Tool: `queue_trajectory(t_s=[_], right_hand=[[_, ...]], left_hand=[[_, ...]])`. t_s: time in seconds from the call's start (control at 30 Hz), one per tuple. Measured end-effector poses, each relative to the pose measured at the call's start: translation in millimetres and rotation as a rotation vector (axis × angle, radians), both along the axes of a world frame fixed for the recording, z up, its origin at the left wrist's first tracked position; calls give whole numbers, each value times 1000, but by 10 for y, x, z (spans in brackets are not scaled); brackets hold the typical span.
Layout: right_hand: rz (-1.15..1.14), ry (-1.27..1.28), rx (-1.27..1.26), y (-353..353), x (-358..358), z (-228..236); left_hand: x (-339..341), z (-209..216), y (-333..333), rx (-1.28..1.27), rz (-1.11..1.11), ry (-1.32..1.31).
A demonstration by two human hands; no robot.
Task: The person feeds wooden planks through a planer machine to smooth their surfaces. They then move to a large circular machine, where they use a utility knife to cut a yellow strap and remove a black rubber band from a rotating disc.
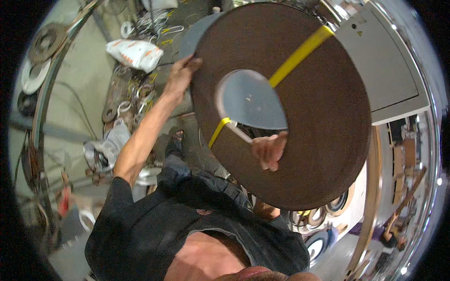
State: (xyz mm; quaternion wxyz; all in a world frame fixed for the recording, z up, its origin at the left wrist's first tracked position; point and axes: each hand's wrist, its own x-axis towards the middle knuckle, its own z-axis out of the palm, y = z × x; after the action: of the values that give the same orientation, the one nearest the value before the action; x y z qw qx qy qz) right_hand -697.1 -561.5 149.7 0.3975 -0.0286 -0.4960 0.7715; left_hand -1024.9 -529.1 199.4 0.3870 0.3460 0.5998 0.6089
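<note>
A large dark brown coil of tightly wound strip (323,117), tilted up in front of my body, fills the middle of the view. Two yellow straps cross its face, an upper strap (300,55) and a short lower strap (219,132). My left hand (183,75) grips the coil's left rim, fingers partly hidden behind it. Through the centre hole comes my right hand (270,151), its fingers curled over the hole's lower edge onto the near face. The coil hides most of my right forearm. Behind it, a blue-grey round plate (248,100) shows through the hole.
A grey metal cabinet (389,65) stands close on the right. Smaller rings lie on a white tabletop (357,199) at lower right. To the left are a white sack (136,54), scattered strip scraps (152,23) and a coil (47,42). Another person (390,239) is at far right.
</note>
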Motion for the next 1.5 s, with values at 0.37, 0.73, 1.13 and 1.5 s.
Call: queue_trajectory(t_s=[0.37,0.73,1.13,1.5], right_hand=[[-351,283,155,1373,-1000,251],[-643,281,86,1528,-424,-105],[-1000,757,-360,1205,-377,-689],[-979,721,-314,1117,-316,-851]], left_hand=[[-375,-9,747,316,-549,318],[-1023,-1503,643,-214,-659,-52],[-192,-1506,683,-439,-837,-832],[187,-1283,743,-428,-857,-615]])
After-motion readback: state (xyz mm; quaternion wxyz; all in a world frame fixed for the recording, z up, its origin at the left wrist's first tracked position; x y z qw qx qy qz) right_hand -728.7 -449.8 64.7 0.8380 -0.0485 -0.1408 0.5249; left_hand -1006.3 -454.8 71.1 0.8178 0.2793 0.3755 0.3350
